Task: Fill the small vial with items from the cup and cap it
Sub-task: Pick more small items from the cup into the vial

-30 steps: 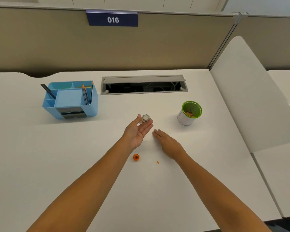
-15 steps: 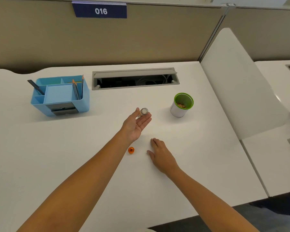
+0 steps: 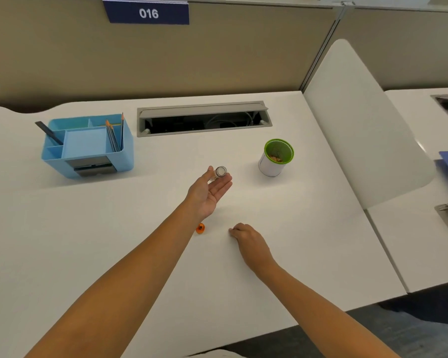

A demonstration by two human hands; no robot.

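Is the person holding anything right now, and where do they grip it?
The left hand holds the small clear vial by its body, between thumb and fingers, open mouth free. The right hand is curled on the table; whether it holds anything cannot be told.

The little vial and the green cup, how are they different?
The vial is clear, while the cup is white outside and green inside. The vial is held tilted in the left hand; the cup stands upright on the desk. The vial is far smaller than the cup. Both are open on top.
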